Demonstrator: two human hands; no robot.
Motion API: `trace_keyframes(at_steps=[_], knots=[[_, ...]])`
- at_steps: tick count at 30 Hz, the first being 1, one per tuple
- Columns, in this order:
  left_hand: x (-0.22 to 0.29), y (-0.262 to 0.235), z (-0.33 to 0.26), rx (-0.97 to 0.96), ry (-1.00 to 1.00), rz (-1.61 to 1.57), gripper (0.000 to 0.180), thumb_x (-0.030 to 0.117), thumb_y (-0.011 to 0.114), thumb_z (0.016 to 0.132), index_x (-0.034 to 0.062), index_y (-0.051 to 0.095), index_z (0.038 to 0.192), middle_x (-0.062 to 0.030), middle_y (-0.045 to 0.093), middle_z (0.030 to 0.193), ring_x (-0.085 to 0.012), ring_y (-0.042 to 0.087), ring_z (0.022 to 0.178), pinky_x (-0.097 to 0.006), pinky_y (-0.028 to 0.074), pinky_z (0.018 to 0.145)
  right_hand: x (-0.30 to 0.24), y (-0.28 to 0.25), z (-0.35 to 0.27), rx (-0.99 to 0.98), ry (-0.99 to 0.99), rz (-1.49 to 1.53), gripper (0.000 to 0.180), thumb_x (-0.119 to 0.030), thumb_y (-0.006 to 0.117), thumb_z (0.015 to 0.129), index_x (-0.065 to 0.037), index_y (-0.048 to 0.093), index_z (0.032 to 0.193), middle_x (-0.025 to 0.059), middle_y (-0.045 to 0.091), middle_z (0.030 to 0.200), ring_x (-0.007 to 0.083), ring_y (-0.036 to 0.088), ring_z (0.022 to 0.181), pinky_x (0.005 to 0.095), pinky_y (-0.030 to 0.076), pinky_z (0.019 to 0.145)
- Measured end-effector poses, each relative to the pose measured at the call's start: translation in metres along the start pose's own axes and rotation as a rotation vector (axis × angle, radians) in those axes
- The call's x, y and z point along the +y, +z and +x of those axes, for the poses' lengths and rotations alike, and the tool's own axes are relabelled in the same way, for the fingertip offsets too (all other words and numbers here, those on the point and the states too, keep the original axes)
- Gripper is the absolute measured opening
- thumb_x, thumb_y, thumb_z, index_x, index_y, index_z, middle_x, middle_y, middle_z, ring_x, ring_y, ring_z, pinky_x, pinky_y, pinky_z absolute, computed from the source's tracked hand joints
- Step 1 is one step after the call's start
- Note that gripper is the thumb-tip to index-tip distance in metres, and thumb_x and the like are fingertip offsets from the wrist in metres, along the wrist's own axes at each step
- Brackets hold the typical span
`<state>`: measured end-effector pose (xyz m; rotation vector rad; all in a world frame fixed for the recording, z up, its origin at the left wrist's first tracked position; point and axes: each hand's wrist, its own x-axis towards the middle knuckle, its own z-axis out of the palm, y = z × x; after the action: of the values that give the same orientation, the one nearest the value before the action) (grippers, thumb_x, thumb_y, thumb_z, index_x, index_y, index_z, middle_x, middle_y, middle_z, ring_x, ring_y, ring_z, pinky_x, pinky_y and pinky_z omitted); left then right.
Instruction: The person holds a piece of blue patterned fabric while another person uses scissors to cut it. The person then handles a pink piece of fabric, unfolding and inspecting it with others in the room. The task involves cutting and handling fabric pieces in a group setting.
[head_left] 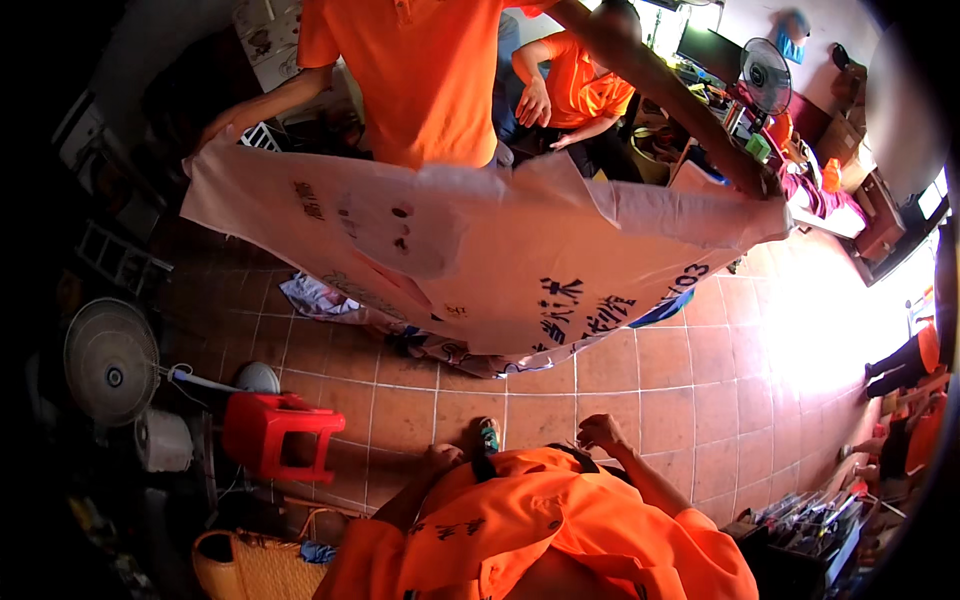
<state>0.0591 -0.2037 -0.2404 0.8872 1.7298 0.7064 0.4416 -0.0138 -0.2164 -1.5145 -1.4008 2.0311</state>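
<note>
A co-worker (415, 80) in an orange polo shirt stands before me and stretches a large pale cloth banner (500, 235) by its two upper corners. It bears dark lettering and a drawn figure, and its middle sags toward the floor. Beneath its lower edge lies some crumpled patterned cloth (318, 297). By my waist hangs my left hand (443, 456), touching no cloth; its fingers are too dark to make out. On the other side, my right hand (602, 432) is empty, its fingers loosely bent and apart, short of the banner.
A red plastic stool (280, 435) and a standing fan (112, 362) are at left, above a woven basket (255, 568). Another person (585, 90) sits behind the banner. A second fan (765, 75) stands far right; a box of tools (810, 535) is near right. Tiles (660, 360) cover the floor.
</note>
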Motion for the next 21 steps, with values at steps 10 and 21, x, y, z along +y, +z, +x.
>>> trace_keyframes(at_steps=[10,21], knots=[[0.157,-0.070,0.031,0.700,0.447,0.091,0.020,0.023,0.062,0.084,0.0077,0.062,0.097,-0.0045,0.062,0.071,-0.0116,0.057,0.063,-0.025,0.045,0.058,-0.168,0.017,-0.070,0.483,-0.868,-0.461,0.015,-0.006,0.058,0.081,-0.006,0.062,0.095,0.0123,0.065,0.092,0.0275,0.064,0.082,0.0376,0.050,0.067],[0.379,-0.046,0.016,0.691,1.213,0.465,0.037,0.010,0.067,0.076,0.0042,0.055,0.111,-0.0128,0.054,0.111,-0.0298,0.051,0.103,-0.040,0.038,0.089,-0.302,-0.138,-0.040,0.586,-0.979,-1.442,0.082,-0.009,0.070,0.063,-0.003,0.030,0.135,0.0205,0.046,0.125,0.0346,0.044,0.117,0.0504,0.031,0.097]])
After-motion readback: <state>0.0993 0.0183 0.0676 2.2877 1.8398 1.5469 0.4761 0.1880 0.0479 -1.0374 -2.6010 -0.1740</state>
